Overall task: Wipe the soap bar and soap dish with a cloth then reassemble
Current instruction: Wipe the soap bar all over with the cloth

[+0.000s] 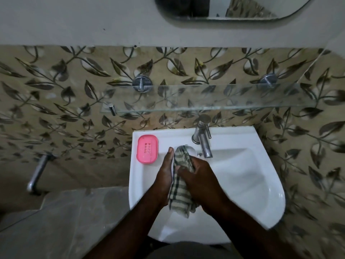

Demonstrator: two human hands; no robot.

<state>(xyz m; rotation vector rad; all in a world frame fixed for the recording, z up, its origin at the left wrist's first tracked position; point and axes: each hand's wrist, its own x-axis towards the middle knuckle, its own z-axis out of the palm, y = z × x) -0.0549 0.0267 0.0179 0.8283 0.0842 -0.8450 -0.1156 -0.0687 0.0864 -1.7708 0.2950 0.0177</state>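
At the far left a metal pipe [38, 174] juts out from the leaf-patterned tiled wall [61, 101], above a grey stone ledge [74, 212]. Further right, the pink soap dish [147, 150] lies flat on the back left corner of the white washbasin [261, 193], its slotted drain holes facing up and no soap in it.

Just right of the dish, the left hand [165, 176] reaches forward over the basin's left rim, palm turned inward and thumb pointing toward the wall, pressed against the side of a green-and-cream checked cloth [182, 193]. It appears to cup what the cloth is wrapped round, though the fingers are hidden, so how firmly it grips cannot be told. A pale rounded shape, likely the soap bar [192, 150], shows at the cloth's upper end, mostly covered. The cloth bunches over it and hangs down in folds between the two wrists.

The right hand [200, 178] comes in from the lower right, fingers curled and clenched on the cloth, pressing it toward the left palm. Both forearms meet in a V over the bowl.

Right of the hands stands a steel tap [203, 139]. Above it, a glass shelf [224, 98] is fixed to the wall on round metal brackets, and the lower edge of a mirror [233, 8] shows at the top.
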